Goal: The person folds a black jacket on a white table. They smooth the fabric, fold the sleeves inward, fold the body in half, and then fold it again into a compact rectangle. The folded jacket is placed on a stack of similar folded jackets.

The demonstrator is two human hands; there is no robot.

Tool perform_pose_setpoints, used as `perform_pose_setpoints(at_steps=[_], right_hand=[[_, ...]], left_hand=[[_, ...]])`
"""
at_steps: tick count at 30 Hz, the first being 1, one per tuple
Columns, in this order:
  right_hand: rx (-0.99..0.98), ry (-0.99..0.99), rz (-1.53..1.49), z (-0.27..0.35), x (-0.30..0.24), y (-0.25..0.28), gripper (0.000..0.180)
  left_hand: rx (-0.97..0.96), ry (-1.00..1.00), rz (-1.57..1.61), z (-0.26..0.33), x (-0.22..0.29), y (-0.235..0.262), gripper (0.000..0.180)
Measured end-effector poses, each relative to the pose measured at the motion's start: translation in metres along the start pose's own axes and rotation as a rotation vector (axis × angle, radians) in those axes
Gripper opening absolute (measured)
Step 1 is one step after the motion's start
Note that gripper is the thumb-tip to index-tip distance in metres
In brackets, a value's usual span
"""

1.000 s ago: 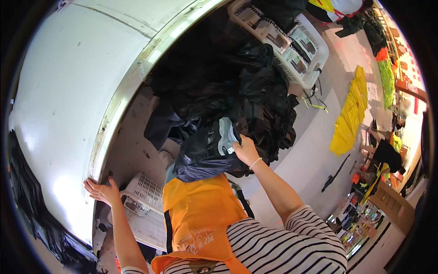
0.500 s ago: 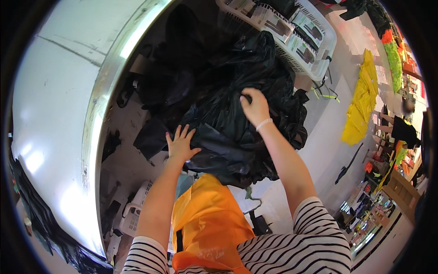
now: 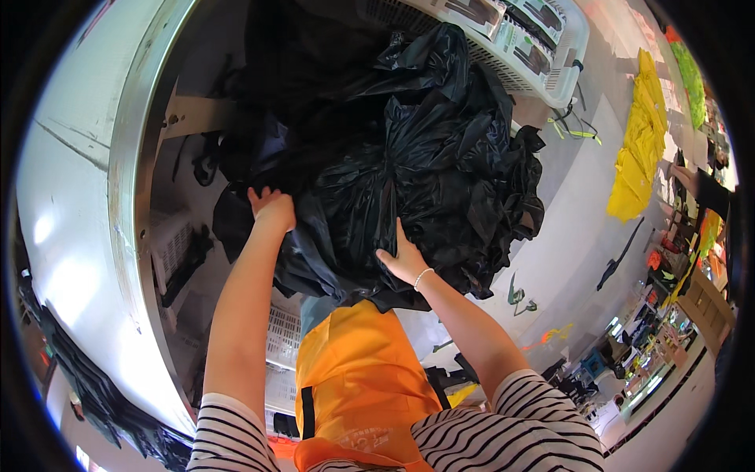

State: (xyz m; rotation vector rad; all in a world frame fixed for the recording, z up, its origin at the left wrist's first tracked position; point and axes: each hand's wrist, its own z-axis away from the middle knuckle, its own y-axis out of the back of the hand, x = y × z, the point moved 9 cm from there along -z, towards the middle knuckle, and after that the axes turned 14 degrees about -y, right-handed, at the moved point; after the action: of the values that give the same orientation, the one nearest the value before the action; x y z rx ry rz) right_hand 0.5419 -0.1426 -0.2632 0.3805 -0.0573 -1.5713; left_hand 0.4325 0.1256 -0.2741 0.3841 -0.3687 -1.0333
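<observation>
A big heap of black glossy fabric (image 3: 425, 165) fills the middle of the view, beside a white table (image 3: 71, 236) with a metal rim. My left hand (image 3: 271, 208) grips the heap's left edge, fingers curled into the dark cloth. My right hand (image 3: 405, 259) presses flat against the lower front of the heap, thumb up, a thin bracelet on the wrist. An orange apron (image 3: 358, 385) hangs on my chest below the heap.
A white plastic crate (image 3: 511, 39) stands behind the heap at the top. A yellow garment (image 3: 641, 149) lies on the pale floor to the right. White baskets (image 3: 177, 252) sit under the table. Cluttered stalls line the far right edge.
My left hand moved from the table edge up onto the heap's left side and closed on the fabric. My right hand dropped from the top of the heap to its lower front.
</observation>
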Motion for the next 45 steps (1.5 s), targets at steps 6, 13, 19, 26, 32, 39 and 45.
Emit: perform_pose_setpoints(at_steps=[6, 13, 19, 26, 32, 39, 45], right_hand=[[-0.277, 0.113, 0.071, 0.006, -0.065, -0.026, 0.095], [0.045, 0.449, 0.02, -0.048, -0.121, 0.095, 0.027], [0.027, 0.338, 0.292, -0.119, -0.125, 0.097, 0.045], [-0.011, 0.008, 0.949, -0.057, -0.107, 0.082, 0.064], [-0.187, -0.234, 0.812, -0.012, 0.02, 0.084, 0.091], [-0.523, 0.19, 0.234, 0.198, -0.074, 0.062, 0.04], [-1.54, 0.24, -0.052, 0.441, -0.117, -0.052, 0.033]], left_hand=[[0.313, -0.131, 0.464, -0.006, 0.123, 0.1, 0.058], [0.729, -0.211, 1.359, -0.074, 0.075, -0.009, 0.035], [0.852, -0.545, 1.214, 0.028, 0.116, 0.011, 0.016], [0.617, -0.635, 1.307, 0.101, 0.168, -0.015, 0.012], [0.541, -0.771, 1.17, 0.168, 0.213, -0.014, 0.03], [0.386, 0.081, 2.416, 0.184, 0.19, -0.133, 0.065], [0.275, -0.181, 3.11, 0.251, 0.147, -0.097, 0.056]])
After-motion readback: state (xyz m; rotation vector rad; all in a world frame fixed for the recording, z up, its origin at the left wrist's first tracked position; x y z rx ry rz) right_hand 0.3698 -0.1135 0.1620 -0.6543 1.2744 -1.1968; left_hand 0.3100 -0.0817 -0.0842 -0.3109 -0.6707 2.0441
